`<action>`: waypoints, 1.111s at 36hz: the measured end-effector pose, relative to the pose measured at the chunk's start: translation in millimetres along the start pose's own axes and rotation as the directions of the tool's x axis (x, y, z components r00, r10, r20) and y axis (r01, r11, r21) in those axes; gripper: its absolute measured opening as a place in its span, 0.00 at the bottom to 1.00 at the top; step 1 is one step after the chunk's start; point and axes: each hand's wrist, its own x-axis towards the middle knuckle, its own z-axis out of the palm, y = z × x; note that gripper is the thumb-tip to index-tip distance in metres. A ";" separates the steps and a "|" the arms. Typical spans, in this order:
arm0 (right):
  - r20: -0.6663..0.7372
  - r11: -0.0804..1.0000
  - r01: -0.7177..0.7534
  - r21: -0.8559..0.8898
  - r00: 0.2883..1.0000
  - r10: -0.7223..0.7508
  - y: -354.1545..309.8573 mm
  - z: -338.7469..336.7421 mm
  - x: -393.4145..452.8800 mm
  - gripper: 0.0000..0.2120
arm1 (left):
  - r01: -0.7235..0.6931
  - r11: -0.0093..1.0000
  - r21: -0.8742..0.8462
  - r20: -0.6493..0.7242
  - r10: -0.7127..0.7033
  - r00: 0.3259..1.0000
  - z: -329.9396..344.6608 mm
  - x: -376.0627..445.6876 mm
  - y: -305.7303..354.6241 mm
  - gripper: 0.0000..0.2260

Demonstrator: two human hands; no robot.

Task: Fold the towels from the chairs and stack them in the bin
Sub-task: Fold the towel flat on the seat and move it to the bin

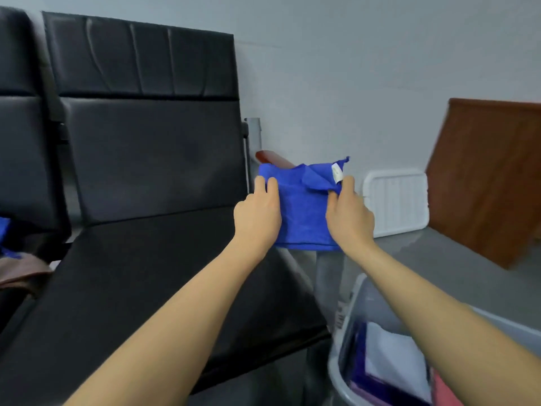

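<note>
The blue towel (304,212) hangs in the air just right of the black chair (152,159), over its armrest (275,159), held up so that it drops flat for a fold. The left hand (257,215) grips its left edge with curled fingers; the right hand (348,215) pinches the right edge below the white label (336,172). Near right, the grey bin (348,347) already holds folded towels (392,367), likely this one's destination.

Blue towel (304,212) partly folded, white tag at top right corner, pinched between both hands' fingers (270,186). Grey bin (348,326) below right, folded towels inside.
</note>
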 end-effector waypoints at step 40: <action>0.296 0.524 -0.852 -0.020 0.495 0.817 495.2 -28.7 -180.5 0.06 | 0.021 0.847 -0.532 0.718 0.437 0.542 333.1 -215.7 363.3 0.17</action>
